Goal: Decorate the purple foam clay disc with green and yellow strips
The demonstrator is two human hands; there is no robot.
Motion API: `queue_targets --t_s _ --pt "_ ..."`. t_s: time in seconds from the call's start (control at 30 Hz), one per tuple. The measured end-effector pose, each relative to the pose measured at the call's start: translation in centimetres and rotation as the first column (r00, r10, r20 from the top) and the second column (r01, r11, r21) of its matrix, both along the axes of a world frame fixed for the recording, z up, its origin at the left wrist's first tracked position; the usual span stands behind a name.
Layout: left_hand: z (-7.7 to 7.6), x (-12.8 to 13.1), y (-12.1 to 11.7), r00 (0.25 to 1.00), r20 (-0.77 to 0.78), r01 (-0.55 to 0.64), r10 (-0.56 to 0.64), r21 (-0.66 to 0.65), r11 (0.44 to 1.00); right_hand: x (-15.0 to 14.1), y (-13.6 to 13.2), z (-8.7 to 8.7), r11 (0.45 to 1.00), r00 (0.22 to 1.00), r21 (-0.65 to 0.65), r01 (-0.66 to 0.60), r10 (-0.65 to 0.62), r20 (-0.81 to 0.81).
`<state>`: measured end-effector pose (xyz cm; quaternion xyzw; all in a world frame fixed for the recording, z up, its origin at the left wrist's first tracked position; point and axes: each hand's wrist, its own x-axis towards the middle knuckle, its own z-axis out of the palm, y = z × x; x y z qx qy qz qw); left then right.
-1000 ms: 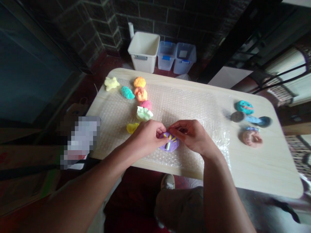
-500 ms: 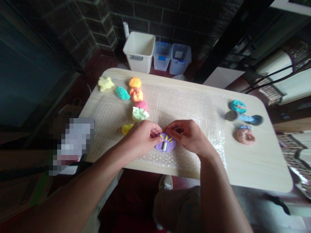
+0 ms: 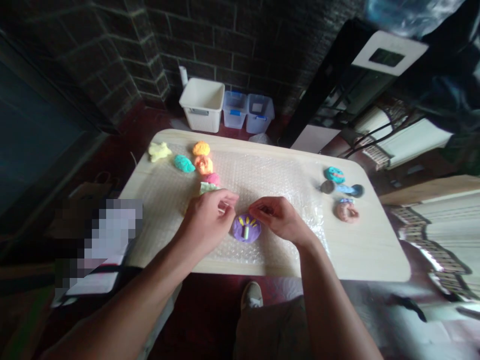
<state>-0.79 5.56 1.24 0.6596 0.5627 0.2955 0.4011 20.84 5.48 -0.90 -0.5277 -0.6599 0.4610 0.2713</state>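
Observation:
A purple clay disc (image 3: pixel 240 235) lies on the bubble wrap between my hands. Several yellow petal-shaped pieces fan across its upper half, above a short pale green stick (image 3: pixel 246 232). My left hand (image 3: pixel 210 215) is just left of the disc, with its fingers bent and the thumb apart from the index finger; no object shows in it. At the disc's upper right edge, my right hand (image 3: pixel 279 217) has thumb and fingertips pinched together. Whether it holds a small piece is hidden. Behind my left hand sits a partly covered pale green clay lump (image 3: pixel 207 187).
Bubble wrap (image 3: pixel 262 175) covers much of the wooden table (image 3: pixel 369 255). Yellow, teal, orange and pink clay lumps (image 3: pixel 184 163) stand at the left. On the right are a teal ball (image 3: pixel 334 174), a blue dumbbell-like piece (image 3: pixel 347 189) and a pinkish ring (image 3: pixel 348 212). Bins (image 3: pixel 204 107) stand beyond.
My left hand has drawn away to the left from the disc, and its thumb and index finger have parted. My right hand stays by the disc's edge. The camera view has shifted.

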Motion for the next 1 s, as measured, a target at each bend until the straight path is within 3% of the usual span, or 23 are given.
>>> queue_targets --t_s 0.13,0.23,0.43,0.7,1.0 --pt "1.6 -1.1 0.2 0.992 0.087 -0.105 0.089 0.203 0.974 0.3 -0.4 0.1 0.997 0.996 0.069 0.026 -0.032 0.087" --pt "2.4 -1.8 0.0 0.978 0.186 -0.14 0.096 0.241 0.96 0.3 -0.7 0.3 0.988 0.986 0.117 0.101 -0.116 0.122" --pt "3.3 -3.6 -1.0 0.967 0.194 -0.222 0.166 0.32 0.921 -0.3 -1.7 2.0 0.914 0.923 0.251 0.317 -0.359 0.139" --pt "4.0 -6.1 -1.2 0.903 0.34 -0.362 0.264 0.268 0.893 -2.8 -4.7 4.4 0.843 0.867 0.246 0.478 -0.498 0.021" --pt "3.1 -6.3 -0.4 0.856 0.385 -0.426 0.344 0.151 0.892 -5.8 -8.8 10.0 0.851 0.878 0.257 0.459 -0.479 0.018"
